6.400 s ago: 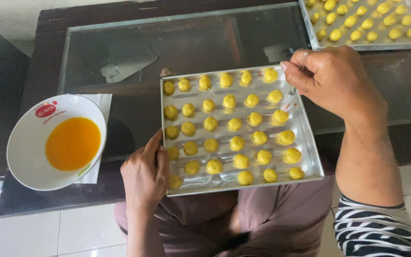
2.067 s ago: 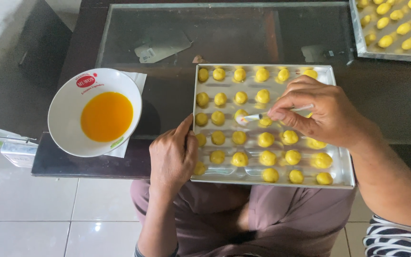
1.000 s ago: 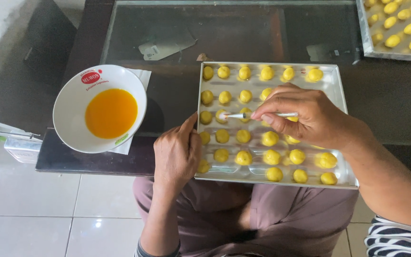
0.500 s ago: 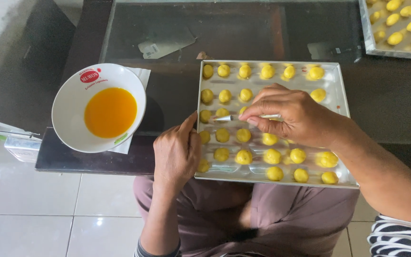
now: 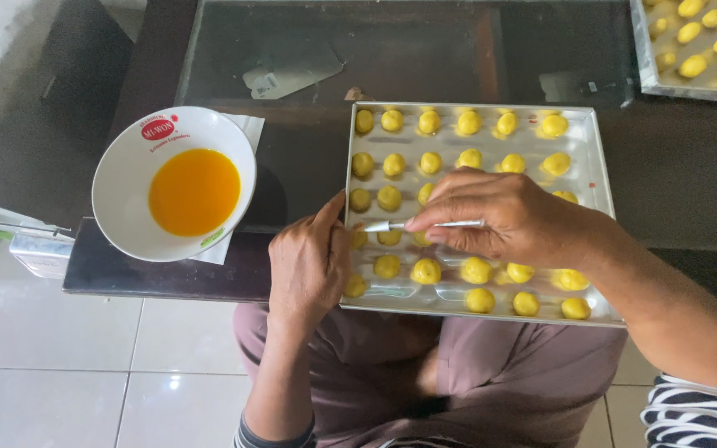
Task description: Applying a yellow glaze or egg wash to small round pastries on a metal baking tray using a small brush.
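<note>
1. Left of the left hand (image 5: 310,264): bare dark tabletop (image 5: 292,170), open up to the white bowl (image 5: 174,182) of orange liquid.
2. Beyond the right hand (image 5: 504,220): rows of yellow dough balls (image 5: 429,122) crowded the metal tray (image 5: 595,166).
3. Farther beyond: clear glass, then a second tray (image 5: 649,75) at far right.

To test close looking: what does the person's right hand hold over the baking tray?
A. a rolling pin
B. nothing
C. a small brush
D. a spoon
C: the right hand pinches a small brush, its tip near the yellow dough balls on the baking tray.
</note>
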